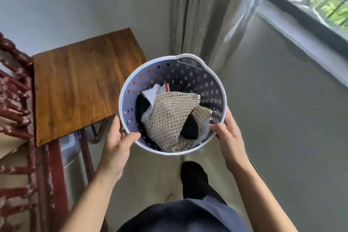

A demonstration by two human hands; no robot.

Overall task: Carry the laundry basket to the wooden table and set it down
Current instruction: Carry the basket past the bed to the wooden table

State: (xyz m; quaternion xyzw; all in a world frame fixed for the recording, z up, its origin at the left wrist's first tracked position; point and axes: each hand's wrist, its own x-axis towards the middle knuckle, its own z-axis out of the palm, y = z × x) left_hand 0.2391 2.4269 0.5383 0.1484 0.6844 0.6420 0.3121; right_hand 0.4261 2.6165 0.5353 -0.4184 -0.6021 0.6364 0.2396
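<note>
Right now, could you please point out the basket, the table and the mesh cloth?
basket (205,88): head view, inner perforated wall.
table (75,84): head view, bare middle of top.
mesh cloth (169,113): head view, middle of its beige weave.

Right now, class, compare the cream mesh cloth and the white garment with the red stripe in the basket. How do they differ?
1. The cream mesh cloth is open-knit with holes; the white garment with the red stripe looks smooth.
2. The mesh cloth lies on top, spread wide; the white garment is mostly buried, toward the far wall.
3. Plain cream against white with red.
Both lie crumpled inside the laundry basket.
</note>
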